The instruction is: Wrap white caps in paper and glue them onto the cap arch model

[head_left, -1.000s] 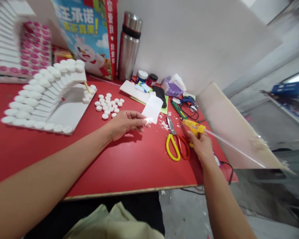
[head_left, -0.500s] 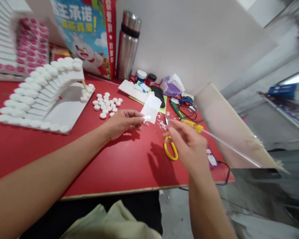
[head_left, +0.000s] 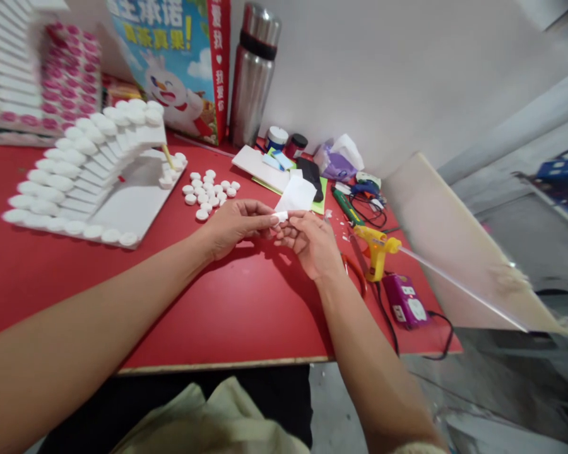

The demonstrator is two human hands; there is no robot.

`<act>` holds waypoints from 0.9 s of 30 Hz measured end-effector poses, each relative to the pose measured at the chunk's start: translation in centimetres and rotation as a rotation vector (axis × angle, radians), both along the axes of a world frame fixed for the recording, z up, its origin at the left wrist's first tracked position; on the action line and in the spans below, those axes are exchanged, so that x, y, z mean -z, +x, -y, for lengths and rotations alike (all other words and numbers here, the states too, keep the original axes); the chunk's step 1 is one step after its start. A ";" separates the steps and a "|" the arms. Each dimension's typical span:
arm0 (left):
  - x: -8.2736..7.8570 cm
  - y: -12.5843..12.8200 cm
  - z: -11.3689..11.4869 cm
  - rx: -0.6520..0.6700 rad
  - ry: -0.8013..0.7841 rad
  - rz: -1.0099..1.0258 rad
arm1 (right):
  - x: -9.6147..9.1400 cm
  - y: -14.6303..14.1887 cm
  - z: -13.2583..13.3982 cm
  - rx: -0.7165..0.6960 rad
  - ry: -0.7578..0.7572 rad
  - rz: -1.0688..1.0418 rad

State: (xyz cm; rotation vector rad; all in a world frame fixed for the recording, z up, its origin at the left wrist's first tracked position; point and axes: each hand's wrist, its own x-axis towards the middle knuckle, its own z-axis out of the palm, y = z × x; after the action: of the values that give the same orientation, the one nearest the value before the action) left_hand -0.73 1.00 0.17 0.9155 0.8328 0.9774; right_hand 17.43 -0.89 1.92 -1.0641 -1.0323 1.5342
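Note:
My left hand (head_left: 239,230) pinches a small white strip (head_left: 280,217), perhaps paper, between thumb and fingertips. From the other side, my right hand (head_left: 312,239) has its thumb and forefinger closed on the strip's right end. Behind the fingers lies a sheet of white paper (head_left: 297,192). Several round white discs (head_left: 208,191) are scattered to the left of my left hand. Scissors with an orange handle loop (head_left: 356,275) rest on the table beside my right wrist, their blades mostly hidden.
A white stepped model (head_left: 82,167) edged with discs stands at left on the red table (head_left: 208,315). Behind are a printed bag (head_left: 180,82) and steel flask (head_left: 255,75). At right are a yellow glue gun (head_left: 376,249), purple power box (head_left: 406,301), cables and a leaning board (head_left: 454,233).
My right hand has let go of the scissors, now lying on the table, and moved left to the small white strip. My left hand still holds the strip. The view has shifted slightly.

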 end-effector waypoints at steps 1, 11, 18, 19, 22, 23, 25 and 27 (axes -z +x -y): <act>0.0 0.0 0.0 0.002 -0.003 -0.006 | 0.0 0.0 0.0 0.008 0.002 0.009; 0.2 -0.1 0.1 0.031 0.024 -0.040 | 0.3 0.1 -0.3 0.059 0.003 0.052; 0.3 -0.2 0.1 0.045 0.022 -0.023 | 0.5 0.2 -0.4 0.079 0.023 0.077; 0.3 -0.2 0.1 0.046 0.018 -0.020 | 0.6 0.2 -0.4 0.079 0.028 0.081; 0.2 -0.1 0.1 0.042 0.004 -0.001 | 0.7 0.2 -0.5 0.081 0.051 0.101; 0.2 0.0 0.1 0.042 -0.009 0.014 | 0.8 0.2 -0.5 0.087 0.070 0.112; 0.0 0.1 0.2 0.043 -0.037 0.057 | 0.8 0.1 -0.5 0.102 0.132 0.152; -0.1 0.1 0.3 0.043 -0.064 0.098 | 0.7 0.0 -0.5 0.115 0.212 0.221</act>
State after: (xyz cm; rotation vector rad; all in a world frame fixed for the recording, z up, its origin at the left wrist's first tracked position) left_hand -0.61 0.75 0.27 0.8207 0.7549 0.9455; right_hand 17.47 -0.41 1.19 -1.1389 -1.2333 1.2055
